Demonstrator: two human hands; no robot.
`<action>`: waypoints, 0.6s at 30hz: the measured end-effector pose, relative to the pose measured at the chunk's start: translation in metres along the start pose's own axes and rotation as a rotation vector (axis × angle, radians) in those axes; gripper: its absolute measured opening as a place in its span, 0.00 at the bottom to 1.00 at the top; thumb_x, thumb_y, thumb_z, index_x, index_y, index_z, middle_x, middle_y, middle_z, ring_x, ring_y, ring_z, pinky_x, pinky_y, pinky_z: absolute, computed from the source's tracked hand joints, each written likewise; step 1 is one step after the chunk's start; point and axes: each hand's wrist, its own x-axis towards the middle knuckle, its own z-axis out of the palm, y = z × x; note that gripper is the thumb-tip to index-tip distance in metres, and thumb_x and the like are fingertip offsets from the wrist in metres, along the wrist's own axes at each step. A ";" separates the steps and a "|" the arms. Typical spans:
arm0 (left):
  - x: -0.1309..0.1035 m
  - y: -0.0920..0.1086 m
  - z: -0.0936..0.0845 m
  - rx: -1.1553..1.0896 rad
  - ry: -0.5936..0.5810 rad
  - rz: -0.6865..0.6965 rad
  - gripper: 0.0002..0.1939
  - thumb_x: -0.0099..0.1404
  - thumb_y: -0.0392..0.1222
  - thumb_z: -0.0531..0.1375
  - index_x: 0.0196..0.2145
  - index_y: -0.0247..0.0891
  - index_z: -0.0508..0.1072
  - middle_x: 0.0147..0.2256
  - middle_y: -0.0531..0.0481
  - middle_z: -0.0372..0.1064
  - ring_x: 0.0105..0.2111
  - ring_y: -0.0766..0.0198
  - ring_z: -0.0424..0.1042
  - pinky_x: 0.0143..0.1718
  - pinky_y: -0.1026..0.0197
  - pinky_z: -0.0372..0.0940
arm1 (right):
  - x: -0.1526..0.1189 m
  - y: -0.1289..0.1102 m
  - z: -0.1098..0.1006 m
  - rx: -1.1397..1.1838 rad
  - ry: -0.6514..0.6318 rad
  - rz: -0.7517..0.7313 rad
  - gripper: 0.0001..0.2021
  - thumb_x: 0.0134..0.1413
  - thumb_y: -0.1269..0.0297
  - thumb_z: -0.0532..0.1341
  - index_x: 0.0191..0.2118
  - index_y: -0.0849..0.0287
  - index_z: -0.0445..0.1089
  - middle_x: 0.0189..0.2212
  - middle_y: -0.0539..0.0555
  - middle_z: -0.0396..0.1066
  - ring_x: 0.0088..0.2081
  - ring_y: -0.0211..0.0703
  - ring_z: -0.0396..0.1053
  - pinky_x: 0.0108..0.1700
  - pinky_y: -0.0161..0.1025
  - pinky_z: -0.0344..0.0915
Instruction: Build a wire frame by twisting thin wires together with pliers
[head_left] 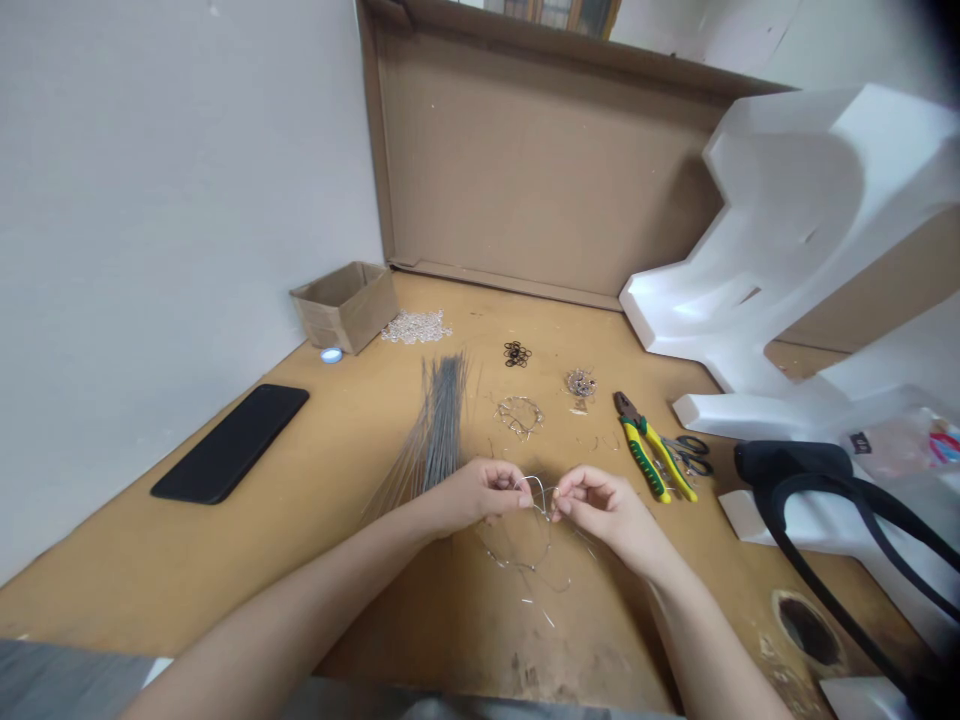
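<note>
Thin silvery wire (535, 480) curves between my two hands, over the front middle of the wooden table. My left hand (499, 490) pinches its left side between thumb and fingers. On the other side my right hand (589, 502) is closed on the wire near a small joint. Below them hangs or lies a looser wire chain (517, 566); whether it joins the held wire I cannot tell. A bundle of straight grey wires (444, 420) lies beside my left hand. Beyond the hands is a ring of bent wire pieces (520, 416).
Yellow-green pliers (651, 450) and scissors (691, 455) lie right. Farther back are black rings (517, 353), a small wire pile (580, 383), clear bits (417, 327) and a cardboard box (349, 305). A black phone (231, 443) lies left; white foam (787, 230) and black straps (795, 480) stand right.
</note>
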 end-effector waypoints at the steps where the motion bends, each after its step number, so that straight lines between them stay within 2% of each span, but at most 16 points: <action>1: 0.000 0.000 0.000 -0.002 0.002 0.000 0.11 0.54 0.46 0.59 0.27 0.34 0.68 0.17 0.59 0.56 0.16 0.76 0.54 0.18 0.70 0.50 | 0.000 0.000 0.000 0.006 -0.003 0.003 0.06 0.47 0.64 0.62 0.30 0.59 0.66 0.23 0.48 0.69 0.27 0.34 0.65 0.34 0.34 0.60; 7: 0.001 0.000 0.001 -0.031 0.017 -0.008 0.10 0.53 0.44 0.59 0.27 0.33 0.68 0.17 0.59 0.57 0.16 0.75 0.55 0.19 0.70 0.52 | 0.002 0.002 0.002 0.066 -0.003 0.038 0.07 0.46 0.64 0.63 0.30 0.60 0.65 0.23 0.49 0.69 0.26 0.35 0.67 0.34 0.35 0.61; 13: 0.003 -0.004 -0.003 -0.091 -0.021 0.002 0.10 0.54 0.44 0.59 0.29 0.33 0.68 0.19 0.56 0.62 0.18 0.74 0.60 0.23 0.69 0.56 | 0.004 0.004 0.001 0.095 0.000 0.019 0.05 0.47 0.66 0.62 0.30 0.60 0.65 0.23 0.48 0.68 0.26 0.34 0.67 0.34 0.35 0.61; 18: 0.002 -0.004 -0.005 -0.138 -0.050 0.019 0.11 0.54 0.45 0.59 0.30 0.33 0.69 0.20 0.55 0.63 0.18 0.73 0.60 0.22 0.68 0.56 | 0.004 0.003 0.000 0.120 0.016 0.022 0.05 0.48 0.66 0.61 0.29 0.60 0.65 0.23 0.48 0.67 0.25 0.35 0.68 0.33 0.36 0.63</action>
